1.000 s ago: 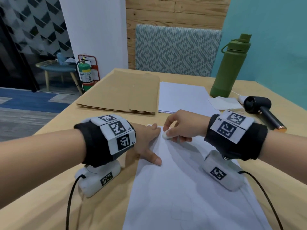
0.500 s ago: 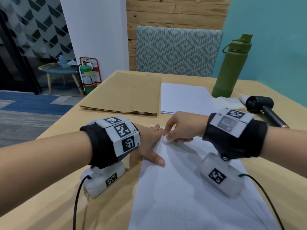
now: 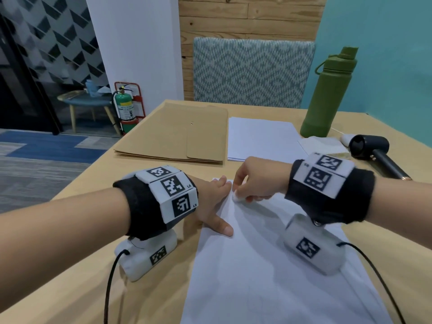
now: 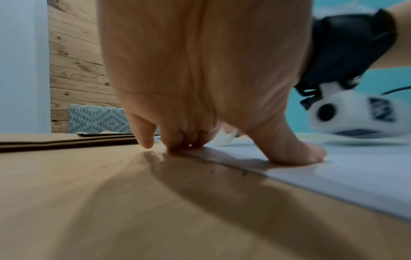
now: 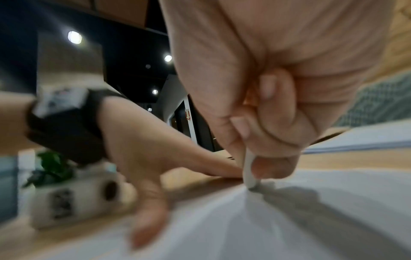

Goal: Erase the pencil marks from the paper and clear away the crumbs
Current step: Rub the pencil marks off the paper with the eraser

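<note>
A white sheet of paper [image 3: 268, 272] lies on the wooden table [image 3: 77, 288] in front of me. My left hand [image 3: 216, 202] lies spread at the sheet's top-left corner, thumb [image 4: 295, 154] and fingertips pressing the paper [image 4: 355, 177] flat. My right hand [image 3: 253, 181] pinches a small white eraser [image 3: 237, 197] and holds its tip down on the paper near that same corner, right beside the left fingers. In the right wrist view the eraser [image 5: 250, 173] sits between thumb and fingers, its lower end on the sheet [image 5: 289, 228]. Small dark crumbs [image 4: 211, 169] lie along the paper's left edge.
A brown envelope folder [image 3: 177, 134] and a stack of white sheets [image 3: 261, 139] lie further back. A green bottle [image 3: 329, 94], a folded napkin [image 3: 322, 146] and a dark hair dryer [image 3: 374, 150] stand at the back right. A patterned chair [image 3: 252, 71] is behind the table.
The right hand has worked the eraser in short strokes at the paper's top-left corner, staying in about the same spot. The left hand has kept pressing the sheet.
</note>
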A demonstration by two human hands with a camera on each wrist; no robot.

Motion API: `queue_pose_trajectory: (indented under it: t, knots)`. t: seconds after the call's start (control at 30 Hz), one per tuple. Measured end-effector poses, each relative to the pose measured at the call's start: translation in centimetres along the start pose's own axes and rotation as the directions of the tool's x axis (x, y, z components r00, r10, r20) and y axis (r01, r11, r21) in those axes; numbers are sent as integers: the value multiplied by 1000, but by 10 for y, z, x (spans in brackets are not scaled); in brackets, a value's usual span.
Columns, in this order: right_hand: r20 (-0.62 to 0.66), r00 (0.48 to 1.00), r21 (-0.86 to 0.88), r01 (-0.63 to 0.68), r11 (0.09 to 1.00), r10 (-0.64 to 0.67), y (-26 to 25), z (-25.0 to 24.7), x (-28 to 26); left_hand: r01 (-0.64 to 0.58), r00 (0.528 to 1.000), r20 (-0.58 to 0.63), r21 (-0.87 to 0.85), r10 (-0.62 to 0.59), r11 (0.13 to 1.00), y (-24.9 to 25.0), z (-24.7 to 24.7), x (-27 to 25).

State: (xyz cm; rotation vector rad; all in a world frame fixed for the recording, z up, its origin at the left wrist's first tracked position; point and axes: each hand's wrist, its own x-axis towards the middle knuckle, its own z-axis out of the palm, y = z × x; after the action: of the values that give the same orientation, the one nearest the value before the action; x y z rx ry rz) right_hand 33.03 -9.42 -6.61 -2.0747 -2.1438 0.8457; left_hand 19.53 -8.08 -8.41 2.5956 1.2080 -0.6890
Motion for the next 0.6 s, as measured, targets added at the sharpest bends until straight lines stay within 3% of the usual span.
queue_pose_trajectory:
  t: [0.07, 0.27, 0.4, 0.6]
  knots:
    - [78, 997, -12, 19, 1000, -18, -2, 1, -7, 2, 1000, 7, -5, -2, 1000, 0, 0, 0]
    - [-48, 995, -211, 74, 975, -86, 1, -6, 4, 13, 1000, 6, 9, -13, 1000, 2, -1, -2]
    - [110, 974, -384, 224, 896, -197, 0, -2, -9, -8, 1000, 7, -5, 8, 1000, 0, 0, -1]
    - [-26, 922, -392, 347, 852, -387, 1, 8, -4, -18, 1000, 7, -51, 18, 999, 0, -1, -3]
